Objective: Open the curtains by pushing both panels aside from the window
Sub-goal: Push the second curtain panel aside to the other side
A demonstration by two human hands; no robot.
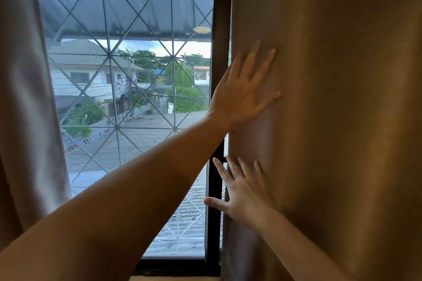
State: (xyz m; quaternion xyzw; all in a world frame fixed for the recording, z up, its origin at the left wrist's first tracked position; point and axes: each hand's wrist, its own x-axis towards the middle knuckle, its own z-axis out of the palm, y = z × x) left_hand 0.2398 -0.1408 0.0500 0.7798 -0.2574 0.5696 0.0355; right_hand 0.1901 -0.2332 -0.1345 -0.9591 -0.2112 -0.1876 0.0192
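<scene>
Pressing, not grasping: neither hand has a grip on anything; both lie flat with fingers spread wide against cloth.
Left hand [239,91]: its arm reaches across the window from the lower left, palm laid on the inner edge of the right panel [331,121], fingers pointing up and to the right.
Right hand [243,191]: lower down on the same edge, fingers up on the cloth, thumb stuck out to the left over the dark window frame [215,212].
Right panel: hangs from the frame's upright to the right edge of view, covering whatever window lies behind it; a thin strip of daylight shows just beside its edge.
Left panel [25,109]: hangs at the far left, well apart from the hands, with the glass between the two panels bare.
Window [127,98]: a diamond-patterned grille, an awning, roofs and trees show through.
Done, by my reading: the left panel seems already aside.
Left: the right panel wants sliding further right; how far it must travel I cannot tell.
</scene>
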